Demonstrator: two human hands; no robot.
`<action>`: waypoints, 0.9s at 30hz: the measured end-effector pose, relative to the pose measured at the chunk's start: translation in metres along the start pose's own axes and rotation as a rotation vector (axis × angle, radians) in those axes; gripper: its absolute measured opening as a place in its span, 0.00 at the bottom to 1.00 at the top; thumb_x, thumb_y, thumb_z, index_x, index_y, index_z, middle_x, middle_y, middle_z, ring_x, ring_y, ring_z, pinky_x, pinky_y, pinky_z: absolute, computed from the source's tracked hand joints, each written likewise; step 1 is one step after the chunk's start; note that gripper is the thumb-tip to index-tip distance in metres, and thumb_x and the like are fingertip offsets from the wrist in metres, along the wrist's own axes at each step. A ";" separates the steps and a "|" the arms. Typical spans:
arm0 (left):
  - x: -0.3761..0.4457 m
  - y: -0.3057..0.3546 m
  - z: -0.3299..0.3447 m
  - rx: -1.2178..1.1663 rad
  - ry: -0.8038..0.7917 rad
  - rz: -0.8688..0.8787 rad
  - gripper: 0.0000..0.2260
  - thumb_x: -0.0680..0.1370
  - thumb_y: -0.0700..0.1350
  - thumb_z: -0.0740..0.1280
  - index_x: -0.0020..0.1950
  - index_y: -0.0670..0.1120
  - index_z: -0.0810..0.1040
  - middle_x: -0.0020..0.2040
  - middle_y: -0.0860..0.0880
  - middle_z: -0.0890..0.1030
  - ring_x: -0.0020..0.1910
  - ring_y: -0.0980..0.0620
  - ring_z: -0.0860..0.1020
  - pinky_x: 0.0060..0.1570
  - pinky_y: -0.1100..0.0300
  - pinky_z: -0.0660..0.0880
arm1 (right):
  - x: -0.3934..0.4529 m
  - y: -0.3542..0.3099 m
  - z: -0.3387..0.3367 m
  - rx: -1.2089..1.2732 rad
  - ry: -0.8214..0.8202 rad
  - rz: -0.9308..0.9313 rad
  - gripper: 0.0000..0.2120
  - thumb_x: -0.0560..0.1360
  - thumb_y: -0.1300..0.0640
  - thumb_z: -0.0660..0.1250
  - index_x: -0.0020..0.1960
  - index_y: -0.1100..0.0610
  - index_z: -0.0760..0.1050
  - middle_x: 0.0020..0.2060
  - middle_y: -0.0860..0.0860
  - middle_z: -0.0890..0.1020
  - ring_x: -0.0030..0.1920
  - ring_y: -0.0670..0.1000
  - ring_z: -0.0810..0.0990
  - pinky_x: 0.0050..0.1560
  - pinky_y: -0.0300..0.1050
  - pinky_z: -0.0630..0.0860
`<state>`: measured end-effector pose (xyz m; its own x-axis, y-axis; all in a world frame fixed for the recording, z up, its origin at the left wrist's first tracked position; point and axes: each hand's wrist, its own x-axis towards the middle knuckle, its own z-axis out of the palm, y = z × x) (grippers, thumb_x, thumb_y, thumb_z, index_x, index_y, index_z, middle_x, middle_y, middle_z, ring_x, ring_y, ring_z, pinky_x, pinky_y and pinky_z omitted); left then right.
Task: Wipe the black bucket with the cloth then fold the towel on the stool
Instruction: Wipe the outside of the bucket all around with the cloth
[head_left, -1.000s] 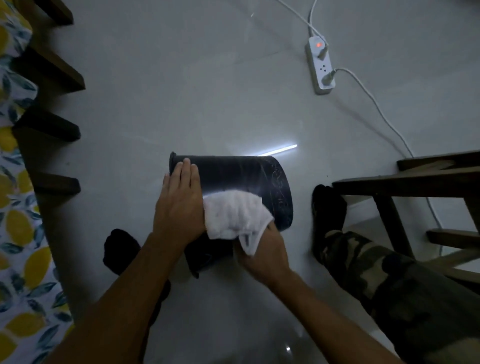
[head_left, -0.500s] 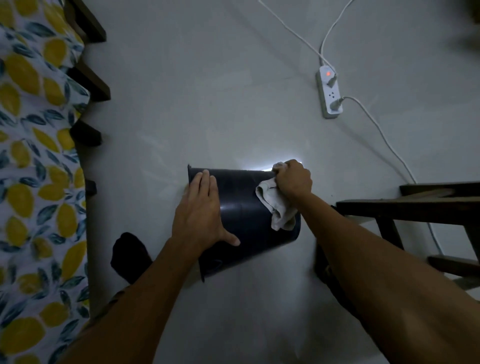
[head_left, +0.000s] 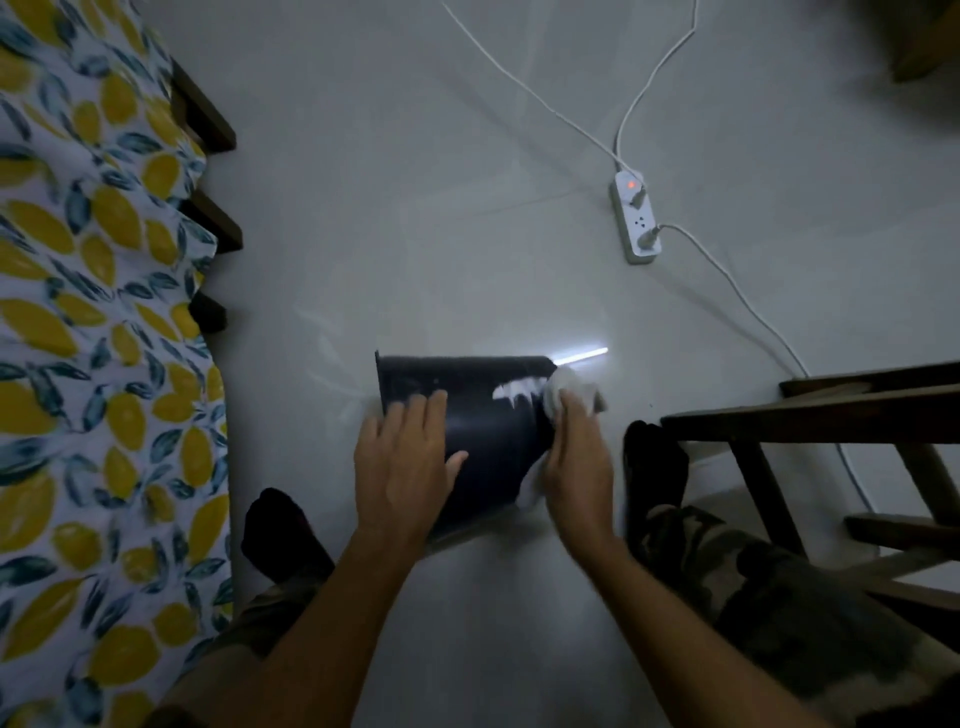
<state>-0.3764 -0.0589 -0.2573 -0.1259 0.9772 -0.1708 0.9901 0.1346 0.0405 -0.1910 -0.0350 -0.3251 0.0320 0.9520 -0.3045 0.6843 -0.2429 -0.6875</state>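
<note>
Bucket (head_left: 493, 431) lies sideways on floor (head_left: 415, 208); no writing legible. Left hand (head_left: 402, 462) rests flat, fingers spread. Right hand (head_left: 576, 457) presses cloth (head_left: 569, 392), fingers together.

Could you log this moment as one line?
stage: wiping | bucket: on its side on floor | left hand: flat, steadying it | right hand: pressing cloth on it

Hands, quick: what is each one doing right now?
Left hand: open, flat on the black bucket.
Right hand: closed on the cloth, against the bucket.
</note>
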 end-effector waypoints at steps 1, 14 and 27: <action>0.000 0.001 0.000 0.012 -0.050 -0.006 0.42 0.65 0.64 0.77 0.72 0.44 0.70 0.59 0.44 0.78 0.53 0.45 0.77 0.48 0.53 0.72 | -0.022 0.000 0.004 0.015 -0.068 -0.052 0.24 0.84 0.56 0.54 0.80 0.48 0.62 0.77 0.52 0.68 0.75 0.53 0.67 0.71 0.41 0.64; 0.002 -0.022 0.045 0.034 -0.377 0.064 0.70 0.55 0.78 0.70 0.81 0.44 0.38 0.81 0.43 0.39 0.80 0.42 0.40 0.75 0.37 0.43 | 0.057 -0.014 0.051 -0.387 -0.003 -0.202 0.23 0.84 0.46 0.52 0.76 0.51 0.70 0.75 0.57 0.73 0.78 0.56 0.66 0.79 0.58 0.59; 0.016 -0.035 0.049 0.115 -0.439 0.344 0.74 0.47 0.73 0.77 0.82 0.44 0.43 0.82 0.44 0.43 0.80 0.42 0.42 0.77 0.38 0.45 | -0.062 0.035 0.050 -0.251 -0.143 -0.520 0.26 0.83 0.58 0.62 0.81 0.57 0.63 0.80 0.59 0.63 0.82 0.56 0.58 0.82 0.48 0.53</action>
<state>-0.4104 -0.0556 -0.3099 0.2184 0.7988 -0.5606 0.9730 -0.2218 0.0631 -0.2051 -0.1116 -0.3632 -0.4402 0.8954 -0.0668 0.7355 0.3169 -0.5988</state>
